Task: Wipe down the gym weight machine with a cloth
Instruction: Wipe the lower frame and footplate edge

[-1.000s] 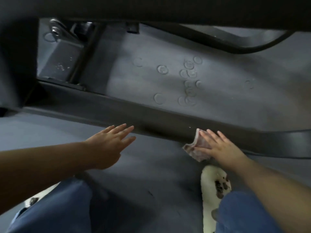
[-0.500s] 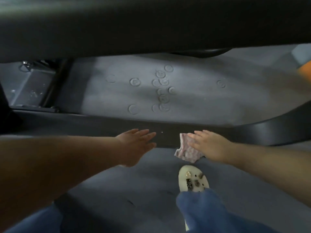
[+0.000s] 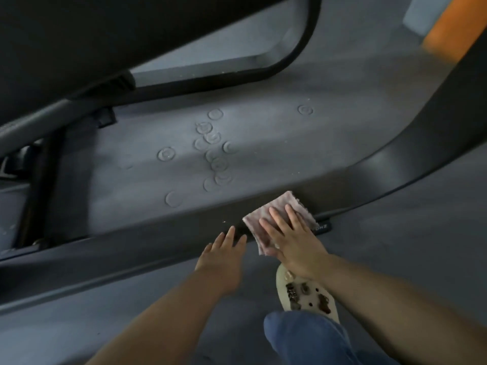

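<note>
The cloth [image 3: 279,219] was pressed flat under the right hand [image 3: 295,243], fingers [image 3: 276,219] spread, on the bar [image 3: 158,241], whose length ran leftward past the left hand [image 3: 224,262], fingers straight.

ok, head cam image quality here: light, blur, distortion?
Head view: dim, soft light, no hard glare; faint sheen on the frame bar. Wide-angle bends the frame. Orange patch top right is smeared. Right hand and cloth fairly sharp.
</note>
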The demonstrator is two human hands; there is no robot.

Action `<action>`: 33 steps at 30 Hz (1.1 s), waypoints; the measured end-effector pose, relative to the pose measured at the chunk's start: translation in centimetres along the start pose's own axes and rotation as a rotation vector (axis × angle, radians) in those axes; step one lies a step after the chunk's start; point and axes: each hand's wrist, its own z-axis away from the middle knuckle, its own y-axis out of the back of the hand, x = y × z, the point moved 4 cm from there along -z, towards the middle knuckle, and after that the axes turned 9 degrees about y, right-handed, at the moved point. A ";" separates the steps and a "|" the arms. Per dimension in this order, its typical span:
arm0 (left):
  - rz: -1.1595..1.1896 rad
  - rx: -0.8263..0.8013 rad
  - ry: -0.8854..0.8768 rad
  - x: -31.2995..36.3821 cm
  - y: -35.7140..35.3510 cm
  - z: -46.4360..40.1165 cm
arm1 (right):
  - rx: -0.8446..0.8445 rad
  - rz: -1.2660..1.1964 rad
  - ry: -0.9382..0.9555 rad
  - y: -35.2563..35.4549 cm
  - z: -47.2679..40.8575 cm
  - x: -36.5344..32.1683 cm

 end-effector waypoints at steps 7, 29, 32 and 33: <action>-0.136 0.077 0.047 1.2 1.4 -0.8 | -0.017 0.067 -0.274 -2.0 3.6 12.4; -0.156 0.092 -0.113 7.4 4.0 -4.0 | 0.121 0.164 -0.402 -0.1 5.1 16.5; -0.179 0.079 -0.124 7.3 4.0 -4.2 | 0.220 0.350 -0.383 2.5 7.8 20.0; -0.178 0.076 -0.125 7.3 4.1 -4.2 | 0.247 0.397 -0.392 2.6 8.5 20.9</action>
